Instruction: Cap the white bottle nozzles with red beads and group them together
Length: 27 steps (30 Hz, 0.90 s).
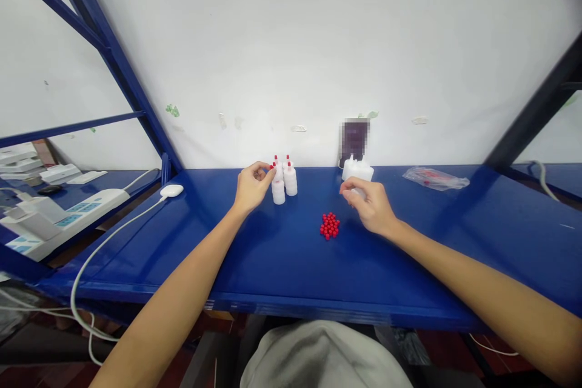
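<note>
My left hand (pixel 254 185) is closed, with thumb and forefinger at the red-tipped top of a small white bottle (pixel 279 193). This bottle stands upright in a tight cluster with several other white bottles (pixel 290 180) that have red caps on their nozzles. My right hand (pixel 370 203) has its fingers curled into a pinch. It is in front of a group of white bottles (pixel 358 168) with bare white nozzles, and partly covers them. What its fingertips hold, if anything, is hidden. Between the hands, nearer to me, lies a pile of small red caps (pixel 330 226).
A clear plastic bag (pixel 435 179) with something red inside lies at right on the blue table (pixel 291 267). A dark, blurred-out panel (pixel 354 138) leans on the wall. At left are a white charger puck (pixel 171 191) with its cable and a power strip (pixel 86 215).
</note>
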Tool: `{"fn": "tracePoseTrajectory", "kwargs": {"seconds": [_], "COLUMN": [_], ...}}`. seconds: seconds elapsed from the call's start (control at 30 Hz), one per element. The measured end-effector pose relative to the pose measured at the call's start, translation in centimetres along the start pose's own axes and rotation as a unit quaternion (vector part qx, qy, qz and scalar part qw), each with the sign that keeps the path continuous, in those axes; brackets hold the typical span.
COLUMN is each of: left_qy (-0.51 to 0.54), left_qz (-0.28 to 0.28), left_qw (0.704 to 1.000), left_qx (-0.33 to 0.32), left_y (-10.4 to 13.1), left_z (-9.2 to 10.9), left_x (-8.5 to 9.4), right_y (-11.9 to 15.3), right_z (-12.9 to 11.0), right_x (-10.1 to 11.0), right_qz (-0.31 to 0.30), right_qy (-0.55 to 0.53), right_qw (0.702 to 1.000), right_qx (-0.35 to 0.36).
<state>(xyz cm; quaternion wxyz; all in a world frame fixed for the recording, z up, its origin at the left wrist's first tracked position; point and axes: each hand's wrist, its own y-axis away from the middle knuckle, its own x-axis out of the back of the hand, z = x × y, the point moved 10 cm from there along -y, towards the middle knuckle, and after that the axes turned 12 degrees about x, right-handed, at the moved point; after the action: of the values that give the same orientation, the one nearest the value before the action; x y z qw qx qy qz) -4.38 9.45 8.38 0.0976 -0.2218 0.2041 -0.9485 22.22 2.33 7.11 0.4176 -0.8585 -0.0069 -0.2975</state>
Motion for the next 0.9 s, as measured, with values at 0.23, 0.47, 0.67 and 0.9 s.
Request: {"fn": "tracePoseTrajectory", "kwargs": {"seconds": [0.23,0.47,0.67,0.9], "left_qy": [-0.052,-0.086,-0.114,-0.15], "left_qz": [-0.007,-0.012,-0.012,-0.034], "left_qw": [0.999,0.996,0.992,0.96], "left_qx": [-0.011,-0.03,-0.055,-0.232], "left_y": [0.3,0.7,0.9,5.1], "left_z": [0.5,1.1,1.3,5.5], "left_x": [-0.4,-0.5,-0.7,-3.0], "right_y": [0.1,0.1,0.1,0.1], "right_z": [0.7,1.2,1.4,2.7], "right_x": [-0.6,-0.9,-1.1,-2.0], "right_qz": [-0.015,-0.02,-0.038,-0.085], "right_qy": [-0.001,-0.024,0.019,0.028], "right_qw": [1.0,0.999,0.998,0.991], "right_qx": [-0.015,-0.021,-0.044,-0.095]}}
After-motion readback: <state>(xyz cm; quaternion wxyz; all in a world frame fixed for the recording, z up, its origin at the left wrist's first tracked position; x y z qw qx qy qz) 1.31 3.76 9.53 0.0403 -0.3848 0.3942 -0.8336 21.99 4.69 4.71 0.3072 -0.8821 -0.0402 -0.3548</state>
